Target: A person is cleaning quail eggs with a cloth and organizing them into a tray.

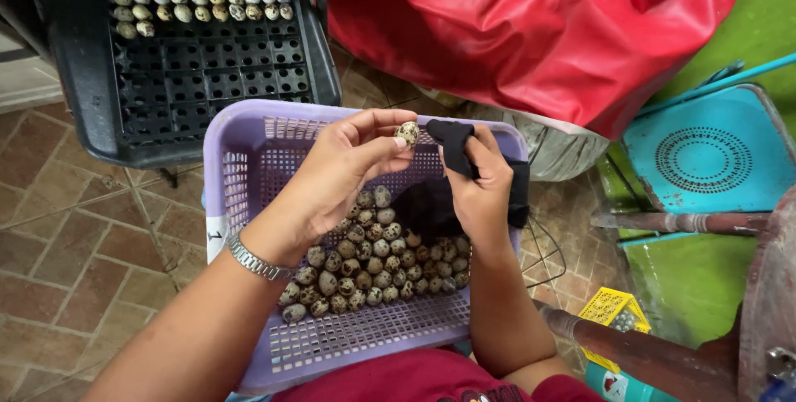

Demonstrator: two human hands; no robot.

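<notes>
Speckled egg (407,133) pinched in left hand (336,178) fingers, right hand (481,191) gripping black cloth (452,147), over lilac basket (240,162) of eggs.

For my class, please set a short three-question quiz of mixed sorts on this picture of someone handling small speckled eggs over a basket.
1. Multiple choice: What does the left hand hold at its fingertips? A) a coin B) a single speckled egg C) a spoon
2. True or false: The black tray behind the purple basket is filled with eggs in every row.
3. Fill in: The right hand grips a ______ cloth.

Key
1. B.
2. False: only its far rows hold eggs, the rest of the cells show bare.
3. Black.
</notes>
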